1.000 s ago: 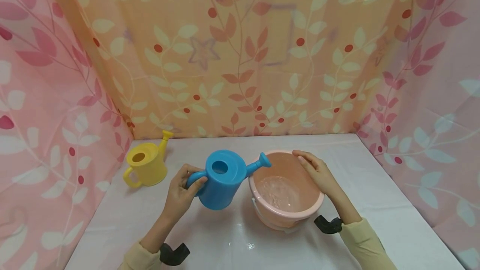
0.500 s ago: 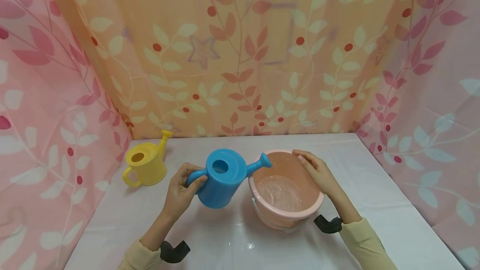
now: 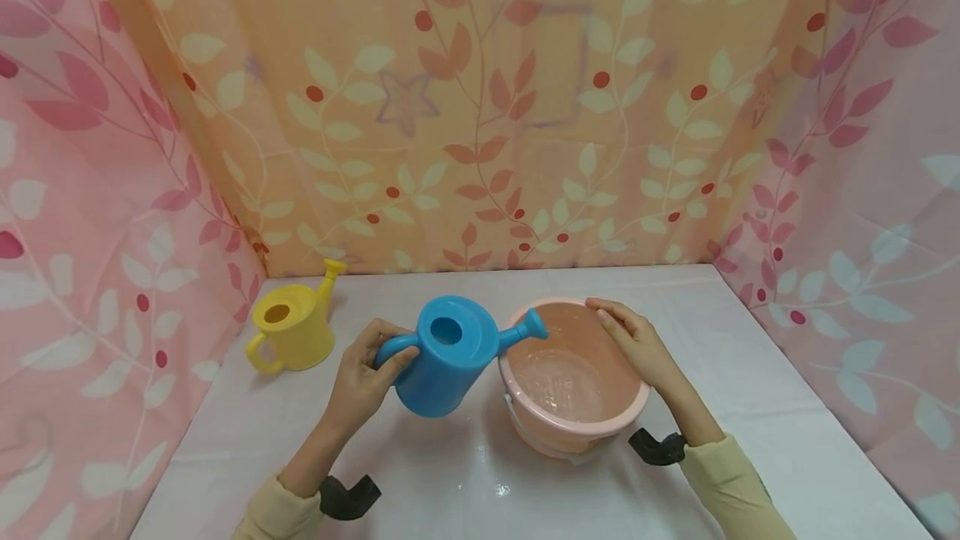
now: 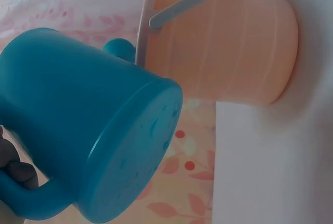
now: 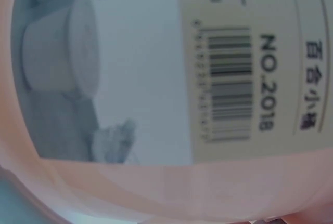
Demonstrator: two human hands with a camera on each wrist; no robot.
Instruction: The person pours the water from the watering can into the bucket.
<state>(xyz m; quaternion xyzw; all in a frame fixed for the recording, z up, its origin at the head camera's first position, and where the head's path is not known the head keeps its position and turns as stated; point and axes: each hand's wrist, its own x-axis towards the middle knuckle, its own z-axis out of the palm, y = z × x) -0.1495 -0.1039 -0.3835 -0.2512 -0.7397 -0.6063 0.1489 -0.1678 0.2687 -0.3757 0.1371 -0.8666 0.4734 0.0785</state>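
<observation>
In the head view my left hand [image 3: 367, 373] grips the handle of a blue watering can [image 3: 450, 357]. The can is held off the table, its spout reaching over the left rim of a pink bucket [image 3: 551, 427]. Clear, rippled water [image 3: 566, 386] shows inside the bucket. My right hand [image 3: 633, 344] holds the bucket's right rim, thumb on the inner side. The left wrist view shows the wet underside of the watering can [image 4: 132, 151] beside the bucket [image 4: 223, 47]. A printed label [image 5: 229, 78] on the bucket's outside fills much of the right wrist view.
A yellow watering can [image 3: 296, 332] stands at the table's back left. Water drops [image 3: 501, 490] lie on the white table [image 3: 420, 490] in front of the bucket. Floral cloth [image 3: 480, 107] hangs behind and on both sides.
The blue watering can has shifted slightly right and up with my left hand, its spout a little farther over the bucket. The water's ripples differ. My right hand stays at the rim.
</observation>
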